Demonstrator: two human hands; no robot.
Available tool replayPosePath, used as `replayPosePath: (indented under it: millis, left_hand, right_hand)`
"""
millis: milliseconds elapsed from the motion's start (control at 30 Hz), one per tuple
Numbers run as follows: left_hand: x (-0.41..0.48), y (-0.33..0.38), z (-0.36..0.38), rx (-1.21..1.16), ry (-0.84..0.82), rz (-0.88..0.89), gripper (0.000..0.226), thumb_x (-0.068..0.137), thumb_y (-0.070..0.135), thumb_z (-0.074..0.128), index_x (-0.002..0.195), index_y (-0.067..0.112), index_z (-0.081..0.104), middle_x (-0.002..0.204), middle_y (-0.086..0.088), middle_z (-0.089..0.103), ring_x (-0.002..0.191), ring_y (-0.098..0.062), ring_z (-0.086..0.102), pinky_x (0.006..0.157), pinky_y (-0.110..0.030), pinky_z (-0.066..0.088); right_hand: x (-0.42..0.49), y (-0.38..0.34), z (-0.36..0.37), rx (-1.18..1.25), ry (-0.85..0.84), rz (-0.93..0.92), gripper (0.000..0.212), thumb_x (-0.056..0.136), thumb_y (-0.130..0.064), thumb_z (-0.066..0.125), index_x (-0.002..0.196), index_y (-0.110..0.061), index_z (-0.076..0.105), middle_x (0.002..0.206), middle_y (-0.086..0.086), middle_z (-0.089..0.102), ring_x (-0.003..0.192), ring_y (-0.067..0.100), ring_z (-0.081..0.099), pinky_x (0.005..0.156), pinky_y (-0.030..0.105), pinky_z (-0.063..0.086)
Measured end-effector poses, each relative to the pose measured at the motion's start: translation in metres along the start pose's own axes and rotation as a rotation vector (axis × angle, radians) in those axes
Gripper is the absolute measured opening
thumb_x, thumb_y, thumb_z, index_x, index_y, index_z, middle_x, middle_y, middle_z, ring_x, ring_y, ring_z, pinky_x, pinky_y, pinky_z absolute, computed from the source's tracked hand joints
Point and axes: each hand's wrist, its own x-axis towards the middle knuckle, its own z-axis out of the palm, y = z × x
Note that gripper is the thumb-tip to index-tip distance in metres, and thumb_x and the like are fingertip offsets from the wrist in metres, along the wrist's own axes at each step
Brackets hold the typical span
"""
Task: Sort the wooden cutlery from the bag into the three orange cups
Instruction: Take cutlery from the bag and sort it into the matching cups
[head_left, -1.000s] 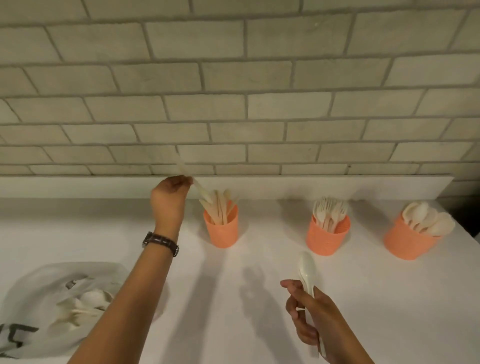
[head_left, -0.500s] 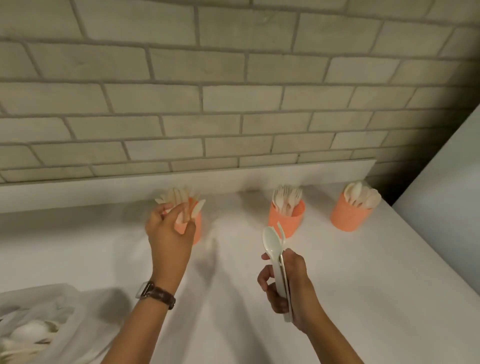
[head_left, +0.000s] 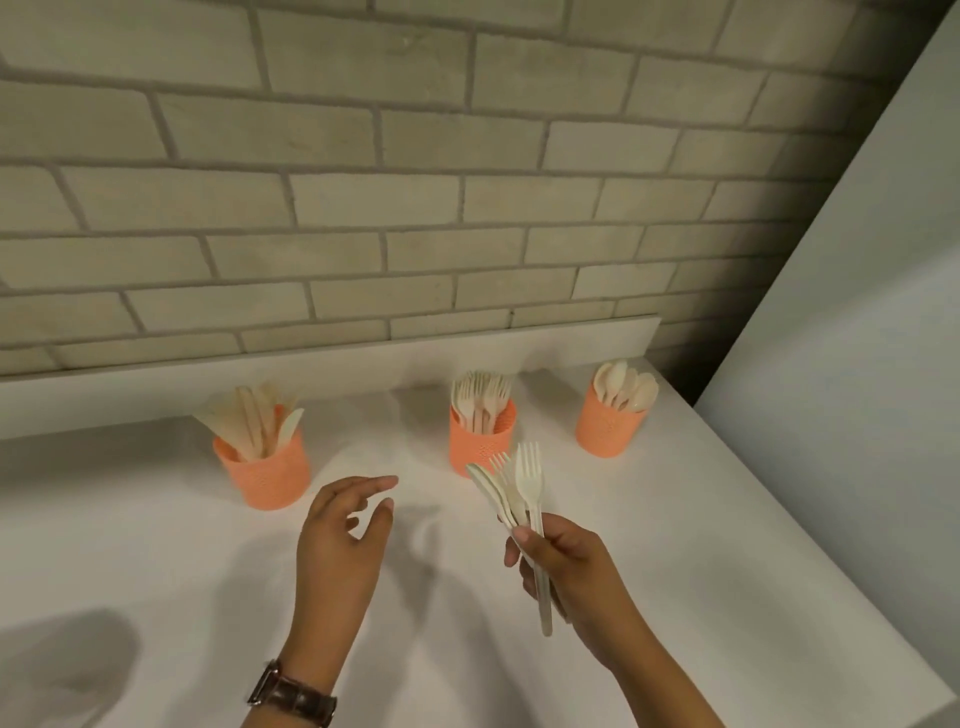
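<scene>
Just in front of the middle cup (head_left: 470, 441) full of forks, a small bunch of wooden cutlery (head_left: 525, 488) (two forks and what looks like a spoon) sticks up out of the right grip (head_left: 566, 577), which is curled tight round the handles. The left grip (head_left: 337, 545) holds nothing, fingers loose and spread, hovering over the white counter (head_left: 156, 561) near the knife cup (head_left: 265, 475). The spoon cup (head_left: 608, 428) sits far right by the corner. Grey brick wall (head_left: 415, 208) behind, pale panel (head_left: 857, 312) on the right, brown watch (head_left: 293, 696) on the left wrist.
</scene>
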Motion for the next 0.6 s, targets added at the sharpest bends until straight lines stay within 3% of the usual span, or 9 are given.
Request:
replayPosePath:
  millis: [133,233,400,500,600]
  left_hand:
    - [-0.009,0.014,0.033,-0.049,-0.042,-0.060,0.027,0.086,0.009,0.061,0.087,0.035,0.068,0.098,0.012,0.064,0.081,-0.001,0.058,0.071,-0.006,0.044]
    - [-0.017,0.023,0.060,-0.104,-0.131,-0.168,0.025,0.086,0.010,0.063,0.082,0.033,0.070,0.086,0.006,0.069,0.073,-0.005,0.059,0.064,-0.004,0.043]
    - [-0.021,0.041,0.096,-0.142,-0.242,-0.236,0.025,0.092,0.014,0.052,0.086,0.034,0.067,0.088,0.006,0.069,0.082,-0.014,0.062,0.075,-0.022,0.045]
    - [-0.016,0.060,0.111,-0.201,-0.200,-0.254,0.021,0.095,0.022,0.046,0.092,0.031,0.065,0.091,0.005,0.068,0.082,-0.014,0.061,0.072,-0.021,0.045]
    - [-0.014,0.074,0.126,-0.265,-0.177,-0.277,0.015,0.093,0.028,0.048,0.096,0.031,0.062,0.099,0.007,0.067,0.093,-0.015,0.061,0.081,-0.025,0.047]
  right_hand:
    - [0.003,0.006,-0.025,0.055,0.018,0.022,0.029,0.096,-0.013,0.049,0.083,0.010,0.061,0.059,-0.004,0.058,0.048,0.010,0.041,0.048,0.018,0.037]
    - [0.006,0.009,-0.040,0.114,0.023,0.043,0.025,0.097,-0.013,0.046,0.089,0.006,0.061,0.067,0.006,0.064,0.047,0.011,0.040,0.047,0.020,0.036]
    - [0.013,0.014,-0.063,0.169,0.009,0.069,0.020,0.097,-0.019,0.046,0.092,-0.004,0.059,0.067,0.012,0.065,0.042,0.012,0.036,0.044,0.022,0.032]
    - [0.016,0.019,-0.076,0.174,0.013,0.052,0.019,0.099,-0.021,0.044,0.103,-0.009,0.058,0.064,0.010,0.063,0.041,0.013,0.036,0.042,0.022,0.031]
    - [0.020,0.025,-0.087,0.138,0.031,0.022,0.019,0.101,-0.024,0.038,0.107,-0.017,0.055,0.063,0.007,0.062,0.041,0.012,0.038,0.043,0.023,0.031]
